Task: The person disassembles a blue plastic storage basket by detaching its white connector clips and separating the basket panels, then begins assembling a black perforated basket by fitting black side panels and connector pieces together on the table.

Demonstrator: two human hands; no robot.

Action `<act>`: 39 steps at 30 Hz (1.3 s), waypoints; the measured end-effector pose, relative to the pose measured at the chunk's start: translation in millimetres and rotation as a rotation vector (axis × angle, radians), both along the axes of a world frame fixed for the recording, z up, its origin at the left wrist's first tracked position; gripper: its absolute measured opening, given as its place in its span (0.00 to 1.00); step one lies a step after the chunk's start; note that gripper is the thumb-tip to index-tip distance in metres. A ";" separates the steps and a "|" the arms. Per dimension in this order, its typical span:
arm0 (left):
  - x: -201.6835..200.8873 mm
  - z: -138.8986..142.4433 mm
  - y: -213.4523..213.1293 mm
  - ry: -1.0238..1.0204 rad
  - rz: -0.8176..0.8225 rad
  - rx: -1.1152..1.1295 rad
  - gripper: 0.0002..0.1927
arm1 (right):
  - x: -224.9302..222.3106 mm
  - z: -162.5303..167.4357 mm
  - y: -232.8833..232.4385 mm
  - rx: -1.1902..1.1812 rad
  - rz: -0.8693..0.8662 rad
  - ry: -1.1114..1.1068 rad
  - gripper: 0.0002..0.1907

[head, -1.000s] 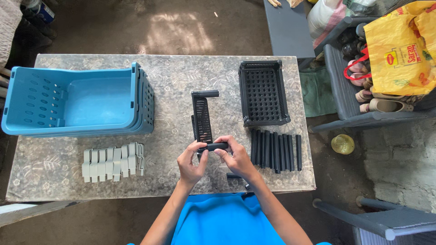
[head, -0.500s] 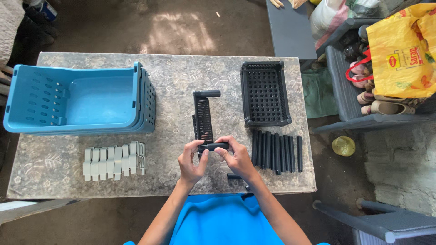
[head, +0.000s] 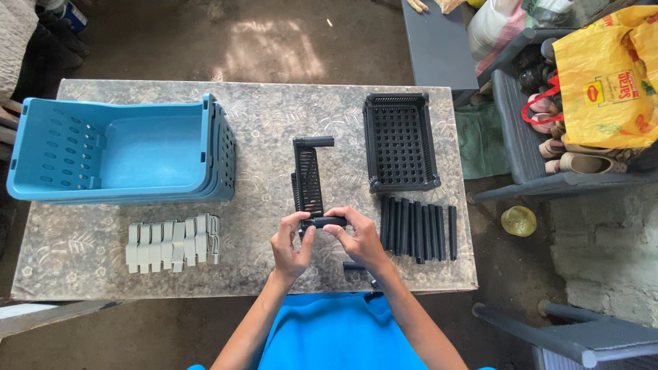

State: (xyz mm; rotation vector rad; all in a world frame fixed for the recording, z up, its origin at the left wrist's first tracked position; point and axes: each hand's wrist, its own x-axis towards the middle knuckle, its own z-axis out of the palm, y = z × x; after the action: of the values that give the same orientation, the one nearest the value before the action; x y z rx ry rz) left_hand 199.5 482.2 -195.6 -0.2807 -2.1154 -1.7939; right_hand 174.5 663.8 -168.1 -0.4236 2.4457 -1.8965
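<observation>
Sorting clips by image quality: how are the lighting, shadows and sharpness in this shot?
Head view: soft, even daylight on the table, no glare; a sunlit patch on the floor beyond it; both hands, left hand and right hand, sharp, no motion blur; faint shadows under the black rods.

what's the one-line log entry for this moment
left hand: holds black tube | right hand: holds same tube | tube: at near end of slatted black panel | surface: marbled table

Black tube (head: 327, 221): ends covered by both hands' fingers.
Small black piece (head: 354, 266): partly hidden under right hand (head: 360, 240).
Yellow bag (head: 606, 82): far right of the hands, cut off by edge.
</observation>
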 end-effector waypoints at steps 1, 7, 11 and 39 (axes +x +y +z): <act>0.0 1.1 -0.6 -0.001 -0.003 0.000 0.15 | 0.0 -1.4 0.4 -0.006 0.003 -0.013 0.14; -1.5 4.0 -1.5 -0.001 -0.024 0.022 0.15 | -0.4 -8.0 0.2 0.133 -0.023 -0.195 0.12; -0.8 2.7 -3.7 -0.015 -0.028 0.034 0.15 | 1.6 -8.3 0.3 -0.143 0.061 -0.149 0.21; -0.8 6.5 -11.2 0.093 -0.020 -0.067 0.14 | 6.8 -9.0 -14.4 -0.173 0.022 -0.399 0.15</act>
State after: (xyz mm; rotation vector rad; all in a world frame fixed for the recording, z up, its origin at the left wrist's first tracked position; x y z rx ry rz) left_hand 198.7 470.9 -189.1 -0.3961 -2.1166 -1.6893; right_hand 181.4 649.4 -177.1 -0.0620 2.0272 -1.9636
